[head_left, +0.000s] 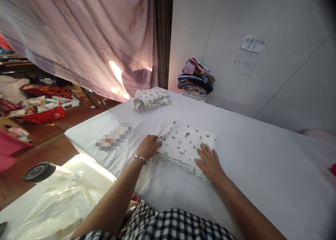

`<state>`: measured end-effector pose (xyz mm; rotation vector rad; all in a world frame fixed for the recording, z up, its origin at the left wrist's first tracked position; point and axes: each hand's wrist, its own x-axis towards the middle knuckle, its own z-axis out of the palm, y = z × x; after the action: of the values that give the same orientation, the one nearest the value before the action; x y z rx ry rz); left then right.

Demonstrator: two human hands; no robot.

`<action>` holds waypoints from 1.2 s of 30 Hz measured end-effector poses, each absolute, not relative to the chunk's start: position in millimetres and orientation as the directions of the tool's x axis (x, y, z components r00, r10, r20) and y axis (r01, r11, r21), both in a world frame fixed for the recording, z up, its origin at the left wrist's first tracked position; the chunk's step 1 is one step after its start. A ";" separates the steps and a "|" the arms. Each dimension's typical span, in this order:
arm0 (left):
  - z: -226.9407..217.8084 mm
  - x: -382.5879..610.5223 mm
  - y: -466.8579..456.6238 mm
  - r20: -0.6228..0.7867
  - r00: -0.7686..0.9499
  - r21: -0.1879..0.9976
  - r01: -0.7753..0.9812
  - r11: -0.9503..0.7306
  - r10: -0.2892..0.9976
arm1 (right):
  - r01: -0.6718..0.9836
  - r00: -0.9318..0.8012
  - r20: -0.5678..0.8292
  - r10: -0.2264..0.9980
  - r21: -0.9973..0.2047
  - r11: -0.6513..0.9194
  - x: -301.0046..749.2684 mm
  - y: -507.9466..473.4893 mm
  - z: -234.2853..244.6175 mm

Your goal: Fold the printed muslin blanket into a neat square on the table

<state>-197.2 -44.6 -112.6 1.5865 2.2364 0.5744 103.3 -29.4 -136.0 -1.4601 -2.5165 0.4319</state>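
A folded white cloth [187, 138] with small animal and plant prints lies in several layers on the white-covered table [252, 156]. My left hand [149, 146], with a bracelet at the wrist, has its fingers curled around the left edge of this cloth. Flat on the cloth's right side rests my right hand [211, 164], fingers spread. Behind them, near the far edge, lies a loosely rolled white cloth [151, 99] with grey prints. A blurred-out flat object [113, 138] sits to the left of my left hand.
A stack of folded clothes [196, 79] stands against the grey wall [249, 19]. At the left is a white surface with a clear plastic bag [60, 205] and a dark-ended bottle [39, 171]. A pink curtain [105, 29] hangs behind; a red basket [44, 114] sits beyond.
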 end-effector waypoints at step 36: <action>-114.5 -186.2 -4.6 -0.167 -0.282 0.481 0.813 0.328 0.945 | 0.301 0.017 -0.210 0.978 -0.931 -0.205 152.0 -0.1 -133.8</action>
<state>-186.2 -4.6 -114.5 1.5506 2.1791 0.4247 152.0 -0.1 -133.8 -1.5906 -1.3378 1.2170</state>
